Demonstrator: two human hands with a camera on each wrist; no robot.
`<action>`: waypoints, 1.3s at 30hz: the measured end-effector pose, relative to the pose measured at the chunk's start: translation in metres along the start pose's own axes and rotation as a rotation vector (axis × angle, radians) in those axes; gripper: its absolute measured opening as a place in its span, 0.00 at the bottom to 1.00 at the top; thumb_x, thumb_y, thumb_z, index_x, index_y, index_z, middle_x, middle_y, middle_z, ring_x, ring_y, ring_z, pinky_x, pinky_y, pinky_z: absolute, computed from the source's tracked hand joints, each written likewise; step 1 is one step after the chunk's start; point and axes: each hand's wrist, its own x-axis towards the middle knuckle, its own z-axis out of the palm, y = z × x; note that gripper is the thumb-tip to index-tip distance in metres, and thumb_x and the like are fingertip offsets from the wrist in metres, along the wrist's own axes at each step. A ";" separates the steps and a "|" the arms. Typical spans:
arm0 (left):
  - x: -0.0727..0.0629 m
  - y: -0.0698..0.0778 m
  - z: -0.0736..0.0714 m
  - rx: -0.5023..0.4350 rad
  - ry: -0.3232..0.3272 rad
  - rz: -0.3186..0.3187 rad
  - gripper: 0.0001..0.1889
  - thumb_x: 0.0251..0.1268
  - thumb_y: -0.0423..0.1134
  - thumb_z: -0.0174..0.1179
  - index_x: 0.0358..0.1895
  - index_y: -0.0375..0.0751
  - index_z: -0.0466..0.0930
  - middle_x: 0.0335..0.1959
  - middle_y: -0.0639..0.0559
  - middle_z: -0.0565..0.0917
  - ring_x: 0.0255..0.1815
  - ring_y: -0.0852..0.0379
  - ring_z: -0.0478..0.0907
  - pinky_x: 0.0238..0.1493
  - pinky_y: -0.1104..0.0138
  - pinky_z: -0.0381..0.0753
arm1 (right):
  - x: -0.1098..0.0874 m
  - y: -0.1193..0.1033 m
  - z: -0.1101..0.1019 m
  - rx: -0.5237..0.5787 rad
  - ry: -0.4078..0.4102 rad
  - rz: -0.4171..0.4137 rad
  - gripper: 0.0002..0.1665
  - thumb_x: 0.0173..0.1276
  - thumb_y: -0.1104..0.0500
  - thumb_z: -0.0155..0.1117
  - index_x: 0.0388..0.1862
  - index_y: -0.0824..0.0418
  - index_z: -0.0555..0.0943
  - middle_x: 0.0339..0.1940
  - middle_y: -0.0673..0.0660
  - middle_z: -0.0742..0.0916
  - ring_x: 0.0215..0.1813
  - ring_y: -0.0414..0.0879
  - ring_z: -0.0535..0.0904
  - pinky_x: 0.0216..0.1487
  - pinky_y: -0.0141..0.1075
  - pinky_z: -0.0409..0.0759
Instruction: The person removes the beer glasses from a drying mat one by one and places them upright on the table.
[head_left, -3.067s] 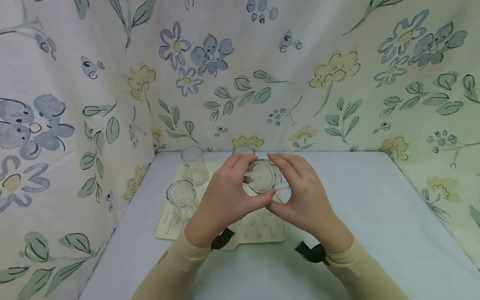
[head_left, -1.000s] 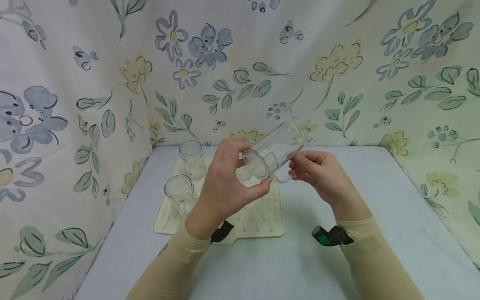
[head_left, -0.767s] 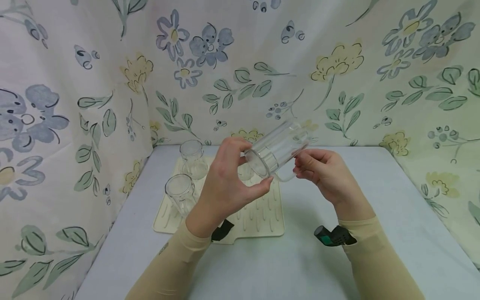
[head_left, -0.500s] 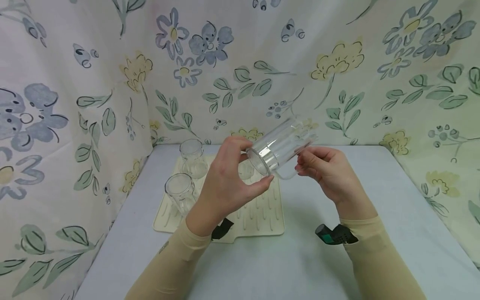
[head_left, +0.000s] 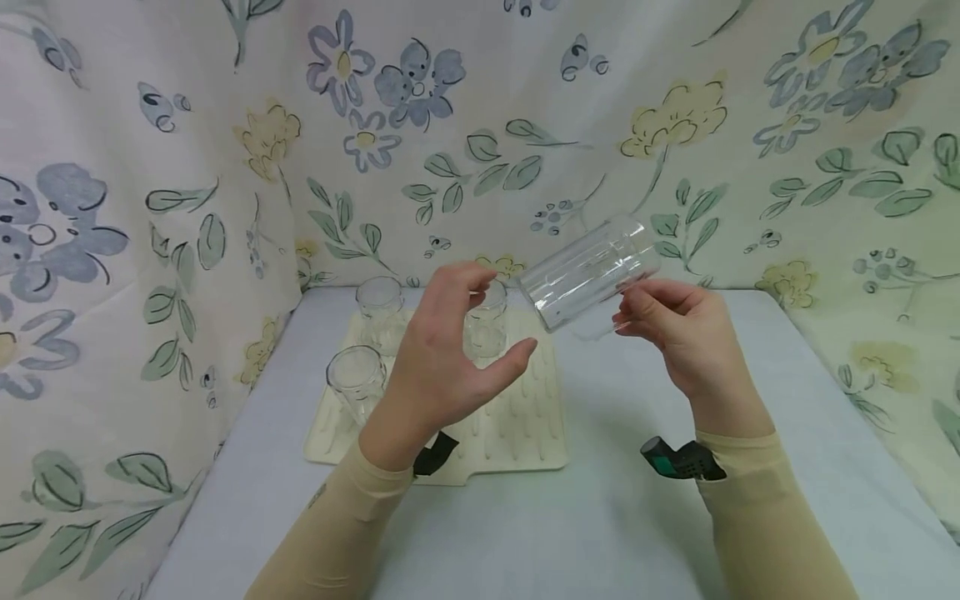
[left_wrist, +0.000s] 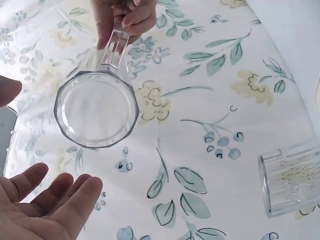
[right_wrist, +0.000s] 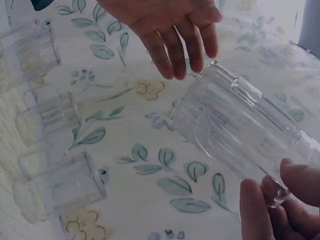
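Observation:
A clear glass mug (head_left: pixel 588 271) hangs tilted above the table, one round end pointing down toward my left hand. The fingers of my right hand (head_left: pixel 678 333) pinch its handle (left_wrist: pixel 116 47). My left hand (head_left: pixel 446 354) is apart from the mug, thumb and fingers spread, with nothing between them. In the right wrist view, the left fingertips (right_wrist: pixel 180 70) are close to the mug's near end.
On a cream ridged mat (head_left: pixel 517 442) stand a front-left glass (head_left: pixel 356 379), a back-left glass (head_left: pixel 380 317) and another glass (head_left: pixel 486 321) behind my left hand. The white table (head_left: pixel 787 400) meets a flowered cloth (head_left: pixel 480 192).
Earlier both hands were around the mug; then the right hand took its handle. My left hand has now let go, and the mug has moved right and slightly up.

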 end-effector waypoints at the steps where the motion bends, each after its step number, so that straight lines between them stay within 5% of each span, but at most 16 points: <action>1: 0.000 -0.001 0.000 0.001 0.008 0.003 0.35 0.63 0.46 0.78 0.70 0.36 0.75 0.67 0.44 0.79 0.65 0.49 0.78 0.72 0.61 0.85 | 0.000 -0.001 -0.002 -0.005 0.015 -0.009 0.09 0.81 0.68 0.69 0.53 0.72 0.90 0.39 0.54 0.93 0.40 0.46 0.93 0.48 0.37 0.95; 18: 0.000 -0.005 -0.001 0.011 0.018 0.009 0.31 0.68 0.43 0.72 0.70 0.34 0.75 0.68 0.41 0.79 0.65 0.47 0.79 0.70 0.58 0.87 | -0.002 -0.028 -0.036 -0.074 0.247 -0.218 0.13 0.72 0.71 0.77 0.49 0.81 0.88 0.39 0.59 0.94 0.33 0.48 0.92 0.41 0.38 0.95; 28: 0.001 -0.004 -0.004 0.024 0.007 -0.004 0.30 0.70 0.43 0.71 0.70 0.34 0.75 0.69 0.42 0.78 0.67 0.49 0.79 0.71 0.61 0.86 | -0.001 -0.034 -0.056 -0.118 0.422 -0.219 0.13 0.66 0.72 0.82 0.45 0.80 0.90 0.38 0.59 0.94 0.29 0.49 0.91 0.36 0.35 0.93; 32: 0.001 -0.003 -0.004 0.024 0.003 -0.006 0.30 0.70 0.43 0.70 0.71 0.34 0.75 0.69 0.42 0.78 0.67 0.49 0.79 0.72 0.61 0.86 | -0.003 -0.038 -0.060 -0.240 0.495 -0.164 0.14 0.64 0.69 0.85 0.45 0.76 0.92 0.38 0.55 0.95 0.31 0.46 0.91 0.35 0.32 0.92; 39: 0.001 -0.004 -0.005 0.034 -0.007 -0.006 0.30 0.71 0.42 0.70 0.71 0.33 0.75 0.69 0.41 0.78 0.67 0.47 0.79 0.72 0.60 0.86 | -0.002 -0.039 -0.060 -0.729 0.514 0.016 0.17 0.74 0.54 0.80 0.54 0.64 0.94 0.37 0.35 0.92 0.31 0.35 0.90 0.39 0.22 0.89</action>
